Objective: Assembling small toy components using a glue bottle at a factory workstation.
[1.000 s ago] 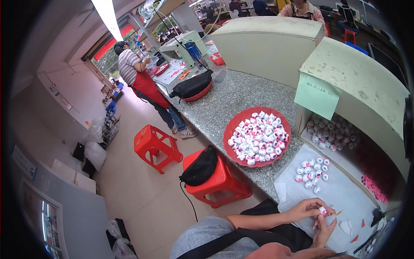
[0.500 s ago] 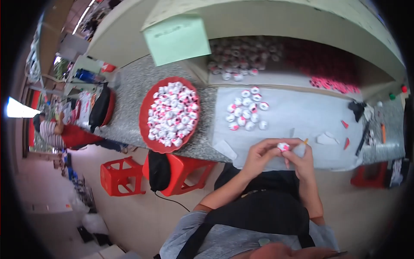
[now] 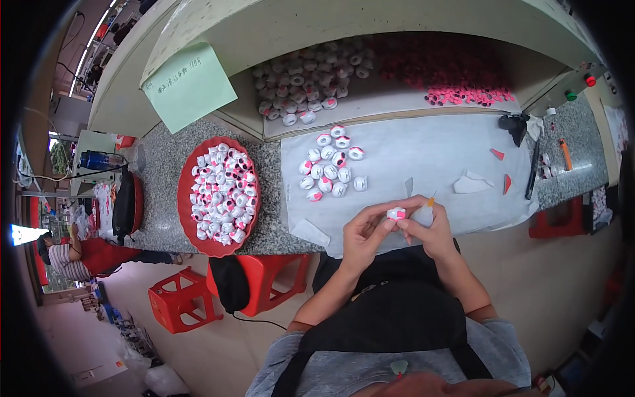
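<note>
My left hand (image 3: 362,237) pinches a small white and pink rounded piece (image 3: 395,214) between its fingers, just above the near edge of the paper sheet. The fingertips of my right hand (image 3: 433,237) meet at the same piece. A small translucent squeeze bottle (image 3: 422,215) with a thin yellow tip is tucked in my right hand, pointing up and away. Beyond my left hand, a loose cluster of similar white and pink pieces (image 3: 329,171) rests on the white paper (image 3: 397,149).
A red scalloped bowl (image 3: 185,205) heaped with such pieces stands at left on the granite counter (image 3: 271,225). Under the shelf (image 3: 390,20) lie more white pieces (image 3: 304,83) and pink bits (image 3: 463,96). Paper scraps (image 3: 471,183) and a black pen-like tool (image 3: 532,171) lie right. Red stools (image 3: 264,284) stand below.
The whole view has shifted, so counter and bowl appear farther left. Both hands stay together at the small piece, and the squeeze bottle in my right hand shows more plainly.
</note>
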{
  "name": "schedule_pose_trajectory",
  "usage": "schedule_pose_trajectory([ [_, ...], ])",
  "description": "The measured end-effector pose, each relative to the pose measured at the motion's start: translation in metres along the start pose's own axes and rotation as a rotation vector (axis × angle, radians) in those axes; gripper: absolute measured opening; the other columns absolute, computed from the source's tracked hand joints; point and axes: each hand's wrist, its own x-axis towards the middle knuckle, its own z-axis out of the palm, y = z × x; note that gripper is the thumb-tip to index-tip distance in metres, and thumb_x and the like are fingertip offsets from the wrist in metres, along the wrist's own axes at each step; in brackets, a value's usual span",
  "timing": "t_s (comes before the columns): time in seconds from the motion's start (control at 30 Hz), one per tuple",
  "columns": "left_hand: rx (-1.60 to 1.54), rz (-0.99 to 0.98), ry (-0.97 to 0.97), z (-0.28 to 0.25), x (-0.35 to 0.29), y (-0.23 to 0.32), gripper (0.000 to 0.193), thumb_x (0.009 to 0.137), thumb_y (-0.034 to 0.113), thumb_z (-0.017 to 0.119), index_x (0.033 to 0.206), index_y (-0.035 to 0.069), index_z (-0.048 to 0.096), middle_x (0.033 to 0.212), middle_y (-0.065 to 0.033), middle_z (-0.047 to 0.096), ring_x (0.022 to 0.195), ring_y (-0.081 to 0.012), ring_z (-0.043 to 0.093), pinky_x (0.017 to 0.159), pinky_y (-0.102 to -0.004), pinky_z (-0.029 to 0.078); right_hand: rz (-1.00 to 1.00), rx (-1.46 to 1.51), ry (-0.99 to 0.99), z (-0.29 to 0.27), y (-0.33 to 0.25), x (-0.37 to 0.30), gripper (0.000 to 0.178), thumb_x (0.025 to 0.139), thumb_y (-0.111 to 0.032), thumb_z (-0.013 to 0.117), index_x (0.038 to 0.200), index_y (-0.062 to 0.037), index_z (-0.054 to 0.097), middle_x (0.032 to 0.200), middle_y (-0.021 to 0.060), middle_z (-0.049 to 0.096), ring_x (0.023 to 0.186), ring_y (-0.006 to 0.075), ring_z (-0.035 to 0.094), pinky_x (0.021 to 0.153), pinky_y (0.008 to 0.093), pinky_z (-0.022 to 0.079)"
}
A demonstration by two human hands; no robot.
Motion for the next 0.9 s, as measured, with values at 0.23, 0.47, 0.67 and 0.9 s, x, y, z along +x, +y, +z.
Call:
schedule_pose_trajectory([
  [0.23, -0.023, 0.056, -0.003, -0.002, 0.005, -0.005, 0.024, 0.075, 0.001, 0.051, 0.098, -0.004, 0.047, 0.095, -0.0132, 0.053, 0.085, -0.0158, 0.052, 0.073, -0.0248, 0.043, 0.02, -0.026, -0.028, -0.004, -0.003, 0.003, 0.023, 0.071, -0.002, 0.055, 0.093, 0.0025, 0.052, 0.065, 0.0038, 0.051, 0.051, 0.0059, 0.045, 0.041, 0.0169, 0.036],
  [0.47, -0.077, 0.025, -0.044, -0.014, -0.002, -0.004, 0.023, 0.074, -0.001, 0.052, 0.097, -0.003, 0.048, 0.094, -0.0125, 0.053, 0.085, -0.0165, 0.052, 0.076, -0.0268, 0.041, -0.082, -0.054, -0.143, -0.002, 0.004, 0.004, 0.022, 0.07, -0.002, 0.056, 0.092, 0.0022, 0.052, 0.065, 0.0044, 0.05, 0.05, 0.0074, 0.045, 0.04, 0.0174, 0.036],
  [0.67, 0.622, 0.35, 0.021, -0.018, 0.006, 0.012, 0.022, 0.067, 0.005, 0.059, 0.088, 0.005, 0.056, 0.089, -0.0074, 0.052, 0.088, -0.022, 0.048, 0.077, -0.0314, 0.038, 0.012, -0.14, 0.157, 0.003, 0.004, 0.003, 0.038, 0.068, -0.01, 0.057, 0.101, 0.0022, 0.045, 0.062, 0.0045, 0.048, 0.043, 0.0068, 0.041, 0.035, 0.0163, 0.031],
  [0.9, 1.293, 0.561, 0.144, -0.047, -0.001, 0.022, 0.032, 0.056, 0.007, 0.062, 0.087, 0.012, 0.057, 0.091, -0.0045, 0.046, 0.083, -0.0207, 0.045, 0.07, -0.0307, 0.036, -0.01, -0.145, 0.045, -0.013, 0.008, 0.009, 0.032, 0.073, -0.009, 0.053, 0.101, 0.0008, 0.043, 0.064, 0.0035, 0.046, 0.046, 0.005, 0.038, 0.036, 0.0147, 0.029],
])
